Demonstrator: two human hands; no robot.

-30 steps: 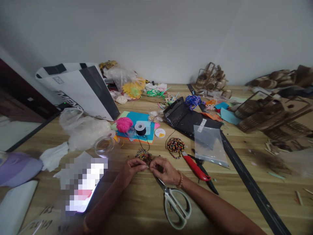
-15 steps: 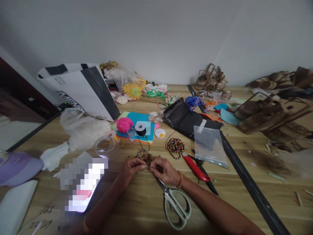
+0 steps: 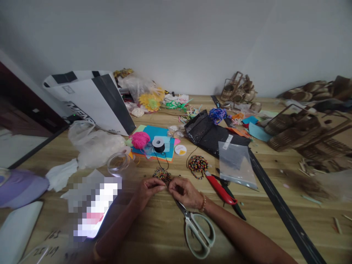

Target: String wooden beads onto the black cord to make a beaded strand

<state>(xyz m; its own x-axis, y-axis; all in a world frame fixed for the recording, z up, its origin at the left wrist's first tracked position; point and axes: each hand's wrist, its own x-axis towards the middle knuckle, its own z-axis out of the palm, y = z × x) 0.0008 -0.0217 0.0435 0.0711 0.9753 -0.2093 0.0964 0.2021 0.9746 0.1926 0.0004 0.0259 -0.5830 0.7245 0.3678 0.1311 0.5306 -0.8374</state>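
My left hand (image 3: 147, 190) and my right hand (image 3: 184, 191) rest on the wooden table (image 3: 154, 234), fingertips pinched together and nearly touching. Both pinch something small between them, apparently a thin black cord. Just beyond the fingertips lies a cluster of multicoloured beads (image 3: 161, 173). A black cord runs from it up to a spool of black cord (image 3: 158, 144) on coloured paper sheets (image 3: 154, 134). A second coil of strung beads (image 3: 197, 163) lies to the right. Grey-handled scissors (image 3: 196, 229) lie under my right wrist.
A red-handled cutter (image 3: 221, 190), a clear zip bag (image 3: 238, 164) and a long black ruler (image 3: 283, 212) lie right. A glass jar (image 3: 118, 163), plastic bags (image 3: 96, 145) and a white paper bag (image 3: 88, 99) sit left. A lit phone (image 3: 92, 207) lies near. Wooden models (image 3: 302, 128) crowd the far right.
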